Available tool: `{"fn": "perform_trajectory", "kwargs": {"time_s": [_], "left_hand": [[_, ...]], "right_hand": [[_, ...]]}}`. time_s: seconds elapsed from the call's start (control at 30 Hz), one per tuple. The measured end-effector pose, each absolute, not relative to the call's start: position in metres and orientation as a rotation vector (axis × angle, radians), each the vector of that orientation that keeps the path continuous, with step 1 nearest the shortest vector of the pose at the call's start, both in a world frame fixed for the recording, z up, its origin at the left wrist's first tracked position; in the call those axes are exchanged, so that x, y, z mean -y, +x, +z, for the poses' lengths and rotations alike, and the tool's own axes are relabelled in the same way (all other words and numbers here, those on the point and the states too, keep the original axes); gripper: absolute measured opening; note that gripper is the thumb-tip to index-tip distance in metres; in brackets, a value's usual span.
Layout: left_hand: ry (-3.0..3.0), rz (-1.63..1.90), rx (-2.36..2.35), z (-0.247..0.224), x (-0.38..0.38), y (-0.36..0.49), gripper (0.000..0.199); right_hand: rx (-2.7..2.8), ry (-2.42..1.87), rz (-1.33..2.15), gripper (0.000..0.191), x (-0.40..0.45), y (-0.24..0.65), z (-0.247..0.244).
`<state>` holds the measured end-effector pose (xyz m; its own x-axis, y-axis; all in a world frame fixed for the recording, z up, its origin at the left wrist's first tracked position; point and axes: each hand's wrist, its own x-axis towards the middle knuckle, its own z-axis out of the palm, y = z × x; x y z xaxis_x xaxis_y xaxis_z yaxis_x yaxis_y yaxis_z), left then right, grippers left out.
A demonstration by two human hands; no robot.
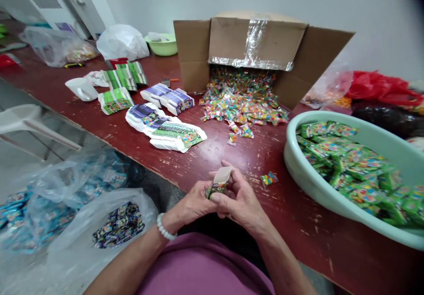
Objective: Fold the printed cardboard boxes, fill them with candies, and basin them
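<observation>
Between my two hands is a small green candy box, its pale inner flap standing up. My left hand grips the box's left side, a beaded bracelet on that wrist. My right hand holds it from the right, thumb across the front and fingers behind. A wrapped candy packet lies on the table just right of my right hand. Ahead, flattened printed boxes lie fanned out, with a heap of wrapped candies spilling from a cardboard carton.
On the right, a pale green basin holds many green packets. Banded green stacks and purple stacks of flat boxes stand left on the red table. Plastic bags of packets sit below its edge, near a white stool.
</observation>
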<state>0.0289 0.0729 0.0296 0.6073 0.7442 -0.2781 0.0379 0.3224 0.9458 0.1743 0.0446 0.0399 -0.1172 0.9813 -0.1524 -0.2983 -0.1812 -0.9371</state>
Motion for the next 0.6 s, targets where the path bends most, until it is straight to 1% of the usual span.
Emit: {"fn": "perform_trajectory", "kwargs": {"time_s": [0.03,0.13,0.17,0.23,0.3,0.43,0.5,0.57,0.6], "left_hand": [[1.18,0.55,-0.823,0.028,-0.072,0.03,0.03],[1.127,0.612,-0.905,0.022,-0.069,0.035,0.029],[1.1,0.635,-0.948,0.021,-0.069,0.036,0.029],[1.091,0.64,-0.995,0.021,-0.07,0.036,0.024],[1.133,0.627,-0.959,0.023,-0.073,0.033,0.02],[1.08,0.729,-0.891,0.029,-0.077,0.027,0.035],[1.001,0.83,-0.925,0.03,-0.073,0.028,0.045],[0.97,0.926,-0.943,0.03,-0.069,0.031,0.058],[0.975,0.954,-0.936,0.03,-0.067,0.033,0.062]], "right_hand": [[0.95,-1.063,1.536,0.08,-0.044,0.173,0.04],[0.987,-1.116,1.512,0.044,-0.046,0.171,0.035],[1.014,-1.136,1.473,0.036,-0.047,0.172,0.033],[1.063,-1.158,1.355,0.029,-0.049,0.175,0.029],[1.11,-1.16,1.258,0.028,-0.051,0.182,0.027],[1.172,-1.158,1.271,0.032,-0.054,0.194,0.025],[1.056,-1.156,1.306,0.045,-0.054,0.193,0.022],[0.874,-1.15,1.256,0.059,-0.055,0.186,0.018],[0.807,-1.146,1.213,0.059,-0.055,0.183,0.015]]}}
